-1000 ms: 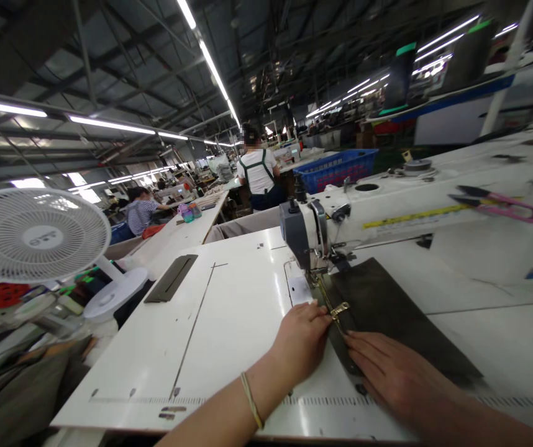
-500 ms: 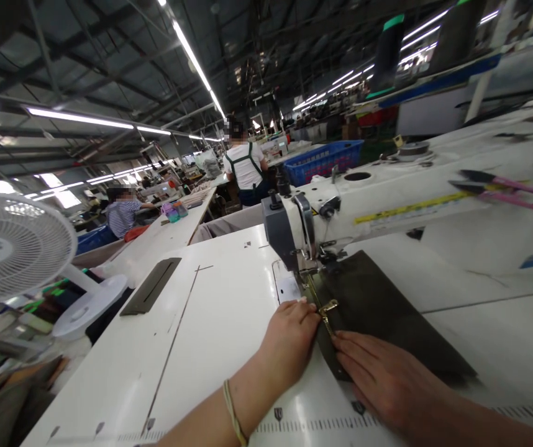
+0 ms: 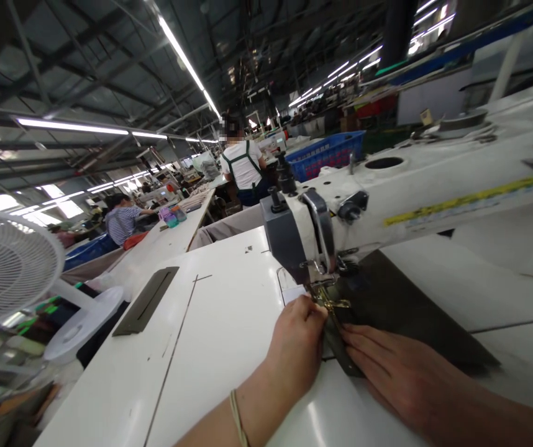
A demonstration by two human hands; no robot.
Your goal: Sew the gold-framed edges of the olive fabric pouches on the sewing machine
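A dark olive fabric piece [image 3: 420, 316] lies on the white sewing table, partly under the needle area of the sewing machine [image 3: 287, 230]. Along its left edge runs a gold-toothed zipper [image 3: 329, 301], its metal pull right in front of the presser foot. My left hand [image 3: 297, 347] has its fingers bent and pinched at the zipper's left side, close to the foot. Fingers stretched and flat, my right hand [image 3: 397, 366] presses the fabric just right of the zipper. My fingers cover part of the zipper's near end.
Another olive piece with a slit [image 3: 146, 301] lies on the table to the left. A white fan [image 3: 10, 267] stands beyond the left edge. Yellow measuring tape [image 3: 466, 200] is stuck along the machine arm. Behind are a blue crate [image 3: 325, 155] and two seated people.
The fabric and zipper have moved forward, bringing the pull up close to the presser foot, with both hands following. The view has shifted closer to the machine.
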